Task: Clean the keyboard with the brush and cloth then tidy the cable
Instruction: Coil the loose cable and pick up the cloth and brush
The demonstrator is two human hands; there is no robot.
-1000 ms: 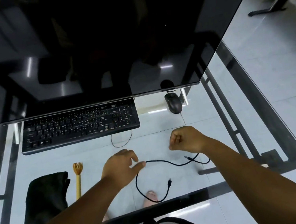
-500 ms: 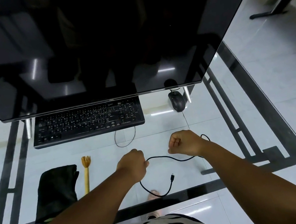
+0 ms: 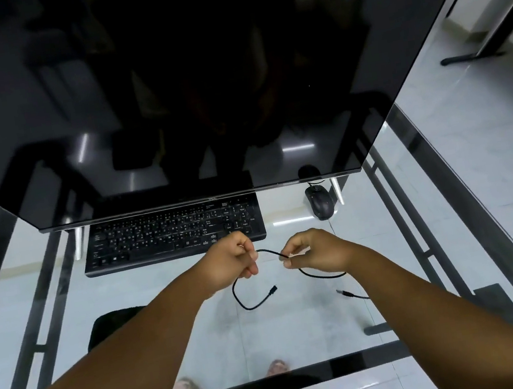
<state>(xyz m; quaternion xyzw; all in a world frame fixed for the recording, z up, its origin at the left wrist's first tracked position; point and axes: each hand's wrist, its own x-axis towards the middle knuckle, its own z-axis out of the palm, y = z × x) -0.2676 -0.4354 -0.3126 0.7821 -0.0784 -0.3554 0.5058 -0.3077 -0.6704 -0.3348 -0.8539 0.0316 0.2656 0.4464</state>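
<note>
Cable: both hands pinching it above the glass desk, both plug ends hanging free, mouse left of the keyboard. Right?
Not quite. The head view shows the mouse right of the keyboard, not left. The rest holds: left hand and right hand pinch the cable, ends free.

The desk (image 3: 405, 238) is clear, glossy glass on a matt black metal frame. The monitor (image 3: 166, 91) beyond the hands has a glossy black screen. The keyboard (image 3: 171, 233) looks like matt black plastic. The cable (image 3: 255, 304) is smooth and black. The floor (image 3: 490, 142) is shiny tile.

Dark monitor (image 3: 165, 84), mouse (image 3: 320, 206), glass desk (image 3: 407, 255)
</note>
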